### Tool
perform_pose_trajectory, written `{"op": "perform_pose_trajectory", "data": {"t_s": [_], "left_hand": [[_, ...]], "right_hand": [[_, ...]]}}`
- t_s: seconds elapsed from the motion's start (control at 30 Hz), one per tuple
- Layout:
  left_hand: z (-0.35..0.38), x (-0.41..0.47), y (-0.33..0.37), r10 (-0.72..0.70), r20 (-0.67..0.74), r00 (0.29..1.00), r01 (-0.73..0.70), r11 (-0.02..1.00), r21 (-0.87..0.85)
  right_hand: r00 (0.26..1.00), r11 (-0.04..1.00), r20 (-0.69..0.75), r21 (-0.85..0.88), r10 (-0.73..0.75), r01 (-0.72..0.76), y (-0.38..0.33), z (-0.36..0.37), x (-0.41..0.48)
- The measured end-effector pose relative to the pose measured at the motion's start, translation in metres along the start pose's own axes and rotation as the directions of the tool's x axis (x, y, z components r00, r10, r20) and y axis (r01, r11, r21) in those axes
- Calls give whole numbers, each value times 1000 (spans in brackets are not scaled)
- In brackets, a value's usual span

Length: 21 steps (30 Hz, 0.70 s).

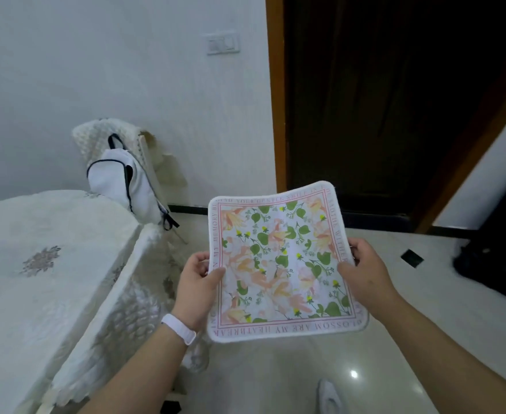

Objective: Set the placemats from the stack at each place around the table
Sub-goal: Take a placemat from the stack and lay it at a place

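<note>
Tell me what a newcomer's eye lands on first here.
The floral placemat, held out in mid-air at centre, gripped at its side edges by the left hand and right hand. Next, the table under a white embroidered cloth at left, with a white backpack on the chair behind it.

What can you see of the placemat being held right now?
The placemat is a square, soft-looking cloth with rounded corners, white edging, a pink lettered border and green leaves with peach flowers. It is in the air over the floor, slightly bowed, print up. The left hand and right hand pinch its opposite sides.
</note>
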State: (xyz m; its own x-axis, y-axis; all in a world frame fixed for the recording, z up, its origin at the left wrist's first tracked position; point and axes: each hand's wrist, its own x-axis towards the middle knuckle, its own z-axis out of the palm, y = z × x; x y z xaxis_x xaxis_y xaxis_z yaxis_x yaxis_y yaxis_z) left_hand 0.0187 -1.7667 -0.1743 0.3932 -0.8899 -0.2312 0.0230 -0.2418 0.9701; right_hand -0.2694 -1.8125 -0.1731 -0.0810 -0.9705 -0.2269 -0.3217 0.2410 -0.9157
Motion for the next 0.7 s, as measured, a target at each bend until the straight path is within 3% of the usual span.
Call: {"op": "perform_pose_trajectory", "data": {"t_s": [0.27, 0.47, 0.7], "left_hand": [[32, 48, 25, 19, -222, 975, -12, 999, 32], [14, 75, 38, -10, -405, 914, 11, 1000, 0], [-25, 134, 33, -74, -483, 873, 35, 995, -90]], "right_hand": [[969, 996, 230, 28, -94, 90, -41, 0, 125], [922, 991, 363, 39, -133, 127, -66, 49, 170], [890, 991, 442, -13, -113, 133, -96, 122, 225]]}}
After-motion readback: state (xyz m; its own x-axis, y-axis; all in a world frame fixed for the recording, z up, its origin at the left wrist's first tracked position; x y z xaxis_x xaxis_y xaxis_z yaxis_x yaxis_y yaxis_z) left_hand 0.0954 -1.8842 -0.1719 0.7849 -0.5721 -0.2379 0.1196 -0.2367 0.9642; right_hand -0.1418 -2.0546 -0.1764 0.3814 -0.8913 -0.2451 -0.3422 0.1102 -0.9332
